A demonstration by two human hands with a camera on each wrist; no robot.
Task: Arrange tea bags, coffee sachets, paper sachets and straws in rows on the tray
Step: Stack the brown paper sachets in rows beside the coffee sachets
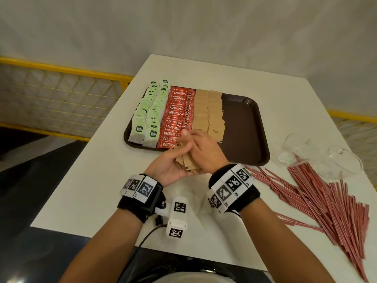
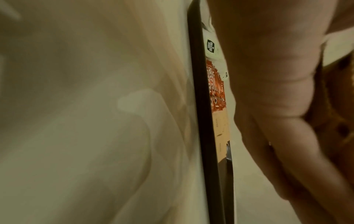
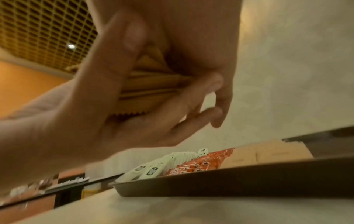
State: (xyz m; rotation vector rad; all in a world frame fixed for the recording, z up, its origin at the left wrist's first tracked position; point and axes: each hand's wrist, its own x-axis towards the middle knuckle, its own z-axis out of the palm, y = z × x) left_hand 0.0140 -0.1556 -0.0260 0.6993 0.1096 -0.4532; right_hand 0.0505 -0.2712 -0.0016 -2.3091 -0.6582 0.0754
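White laminate bench [image 1: 106, 180] beside a pale wall, a yellow mesh railing [image 1: 61, 94] behind its left edge; items follow by size.

1. Dark brown rectangular plastic tray [image 1: 244, 127], one, at the middle of the bench. Left and centre filled; the right-hand strip is bare.
2. Red-and-white striped paper straws [image 1: 318, 199], loose heap on the bench to the right of the tray; too many and too overlapped to count. None on the tray; this row is not yet begun.
3. Clear glass vessels [image 1: 334, 160], two as far as can be told, tipped on their sides at the head of the straw heap.
4. Green-tagged tea bags [image 1: 146, 115], two overlapped rows at the tray's left edge; count hidden by overlap. Judged done.
5. Red coffee sachets [image 1: 175, 119], one wide overlapped row just right of the tea; count not readable. Judged done.
6. Plain brown paper sachets [image 1: 208, 111], two overlapped rows right of the coffee, the right one stopping short of the tray's near rim. Judged in progress.
7. Handful of brown paper sachets [image 1: 186, 163], held above the tray's near rim; the left hand [image 1: 171, 164] cups it from below with fingers curled round it, the right hand [image 1: 204, 150] pinches the stack from the other side.

Remaining, by judgement: lay out the held sachets, then the straws.
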